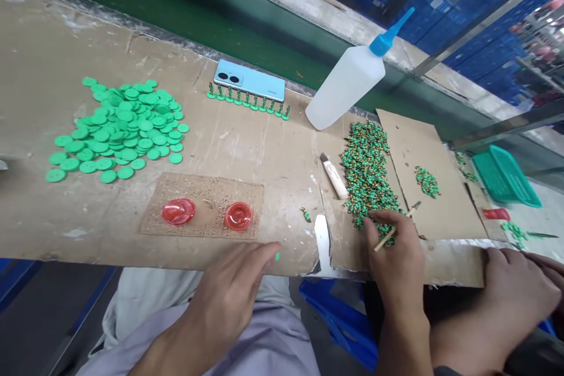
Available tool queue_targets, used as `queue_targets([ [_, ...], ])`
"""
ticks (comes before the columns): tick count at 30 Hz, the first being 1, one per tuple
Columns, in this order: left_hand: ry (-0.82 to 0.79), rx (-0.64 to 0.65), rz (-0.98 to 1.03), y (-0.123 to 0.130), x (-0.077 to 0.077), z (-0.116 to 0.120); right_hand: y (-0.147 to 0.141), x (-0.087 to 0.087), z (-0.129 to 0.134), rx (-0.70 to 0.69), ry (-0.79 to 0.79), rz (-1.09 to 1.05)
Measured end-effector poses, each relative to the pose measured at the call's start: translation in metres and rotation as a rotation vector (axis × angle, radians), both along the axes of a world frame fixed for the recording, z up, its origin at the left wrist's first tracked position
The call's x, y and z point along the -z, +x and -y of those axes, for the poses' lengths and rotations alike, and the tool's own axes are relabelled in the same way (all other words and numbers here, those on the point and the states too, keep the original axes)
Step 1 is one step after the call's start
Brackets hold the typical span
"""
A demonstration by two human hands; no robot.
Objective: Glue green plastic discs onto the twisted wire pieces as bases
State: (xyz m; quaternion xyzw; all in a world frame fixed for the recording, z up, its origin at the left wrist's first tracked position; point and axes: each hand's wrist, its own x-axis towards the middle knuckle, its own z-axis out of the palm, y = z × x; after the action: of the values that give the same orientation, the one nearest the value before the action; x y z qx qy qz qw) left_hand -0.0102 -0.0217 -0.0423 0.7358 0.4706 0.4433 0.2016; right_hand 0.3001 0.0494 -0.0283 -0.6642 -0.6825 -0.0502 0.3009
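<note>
My left hand (231, 285) is closed at the table's front edge, fingertips pinched together. A small green piece (277, 256) shows at those fingertips, mostly hidden. My right hand (399, 255) holds a thin wooden stick with a dark tip, like a small brush (385, 238), across its fingers. Its thumb and forefinger reach into the near end of a heap of tiny green-and-gold figures (368, 167). One loose figure (306, 214) lies between my hands. To the left, two red dishes (239, 216) stand on a speckled brown board (211, 188).
Green discs (123, 129) are heaped at left. A row of discs with upright figures (247, 101) stands before a light-blue phone (259, 81). A white squeeze bottle (346, 88) leans beyond a short flat brush (335, 177). Another person's hand (515, 282) and a green basket (506, 176) are at right.
</note>
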Motion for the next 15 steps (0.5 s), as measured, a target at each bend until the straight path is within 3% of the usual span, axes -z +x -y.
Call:
queue_targets([
  [5, -0.022, 0.033, 0.066, -0.002, -0.003, 0.001, -0.01, 0.005, -0.005, 0.03, -0.021, -0.085],
  [9, -0.09, 0.077, 0.152, -0.005, -0.014, 0.005, -0.016, -0.004, 0.0, 0.027, 0.053, -0.256],
  [12, -0.168, 0.056, 0.255, -0.002, -0.026, 0.01, -0.036, -0.016, 0.016, -0.072, 0.055, -0.441],
  [15, -0.281, -0.019, 0.418, 0.006, -0.036, 0.016, -0.076, -0.028, 0.042, -0.23, -0.027, -0.623],
])
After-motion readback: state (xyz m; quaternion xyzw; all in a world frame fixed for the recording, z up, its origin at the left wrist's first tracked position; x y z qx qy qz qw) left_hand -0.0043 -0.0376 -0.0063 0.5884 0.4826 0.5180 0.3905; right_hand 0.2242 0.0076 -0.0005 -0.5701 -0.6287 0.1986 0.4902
